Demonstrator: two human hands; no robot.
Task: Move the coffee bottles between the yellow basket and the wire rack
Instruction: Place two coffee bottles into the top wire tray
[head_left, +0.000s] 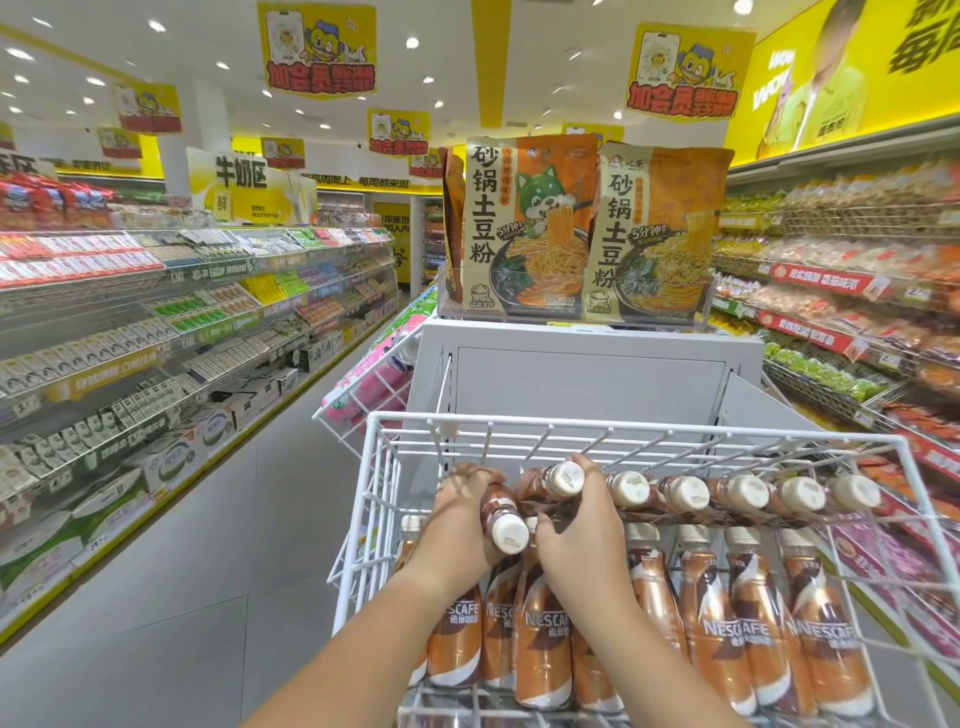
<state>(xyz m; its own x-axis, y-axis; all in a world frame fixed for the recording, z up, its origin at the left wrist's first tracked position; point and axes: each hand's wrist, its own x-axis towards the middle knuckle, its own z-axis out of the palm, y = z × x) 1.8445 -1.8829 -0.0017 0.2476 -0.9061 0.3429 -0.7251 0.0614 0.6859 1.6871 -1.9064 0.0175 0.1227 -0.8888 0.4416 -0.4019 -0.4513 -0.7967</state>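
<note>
Fingers (474, 477) of the left hand (462, 519) curl round 1 coffee bottle (506, 532). The right hand (584, 535) grips a second coffee bottle (563, 480). Both bottles are inside the white wire rack (623, 418), above 2 rows of stocked bottles (748, 597). Noodle packets (530, 228) stand behind.

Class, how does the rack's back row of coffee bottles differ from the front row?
The back row lies with white caps facing the camera; the front row shows Nescafe labels, necks up. The back row sits above the front row. Both are brown bottles in the rack.

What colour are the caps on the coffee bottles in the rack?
Cream white caps, clearest in the head view.
</note>
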